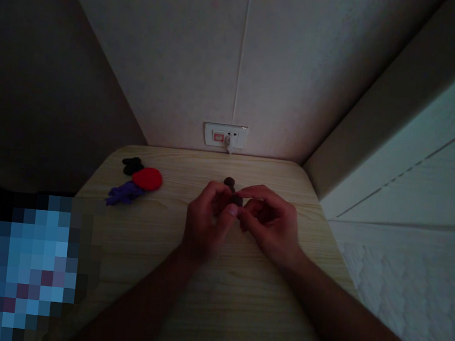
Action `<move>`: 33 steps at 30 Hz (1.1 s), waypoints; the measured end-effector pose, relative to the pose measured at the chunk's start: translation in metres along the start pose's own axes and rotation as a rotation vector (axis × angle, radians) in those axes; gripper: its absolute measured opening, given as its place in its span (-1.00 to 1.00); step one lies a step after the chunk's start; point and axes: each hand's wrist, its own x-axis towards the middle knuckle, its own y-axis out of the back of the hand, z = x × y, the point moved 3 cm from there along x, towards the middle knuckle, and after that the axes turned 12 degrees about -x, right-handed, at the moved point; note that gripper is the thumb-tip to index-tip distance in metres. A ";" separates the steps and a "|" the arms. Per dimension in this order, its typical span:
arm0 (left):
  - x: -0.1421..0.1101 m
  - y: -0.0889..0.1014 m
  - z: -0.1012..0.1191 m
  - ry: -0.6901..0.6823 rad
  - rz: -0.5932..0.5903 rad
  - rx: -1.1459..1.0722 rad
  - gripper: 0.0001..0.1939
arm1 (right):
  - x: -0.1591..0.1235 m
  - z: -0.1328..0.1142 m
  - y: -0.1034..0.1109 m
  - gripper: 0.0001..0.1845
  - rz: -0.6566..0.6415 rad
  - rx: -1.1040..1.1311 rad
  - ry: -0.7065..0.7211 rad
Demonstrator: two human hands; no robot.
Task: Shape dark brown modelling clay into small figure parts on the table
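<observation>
A small dark brown lump (236, 200), rounded and looking like modelling clay, is held up over the table between my two hands. My left hand (206, 219) has its thumb and fingers closed on it from the left. From the right, my right hand (269, 217) pinches at the same lump with thumb and index finger; its other fingers curl inward. Just beyond my fingertips lies another dark brown piece (229, 182) with a rounded end, its near part hidden by the hands.
On the left of the wooden table (154, 260) lie a flat red disc (147, 179), a lumpy purple piece (125, 193) and a black piece (133, 165), close together. At the back, a wall socket (225, 136) holds a white plug. A pale panel stands at the right.
</observation>
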 end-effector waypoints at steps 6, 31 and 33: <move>0.001 -0.005 0.004 0.031 0.081 0.036 -0.81 | 0.000 0.002 0.002 -0.72 0.048 -0.086 0.086; 0.016 -0.013 -0.006 0.519 0.076 -0.610 -0.68 | 0.012 0.009 0.005 -0.69 0.059 0.237 -0.234; 0.016 -0.013 -0.006 0.539 0.083 -0.637 -0.67 | 0.011 0.007 0.005 -0.66 0.057 0.170 -0.206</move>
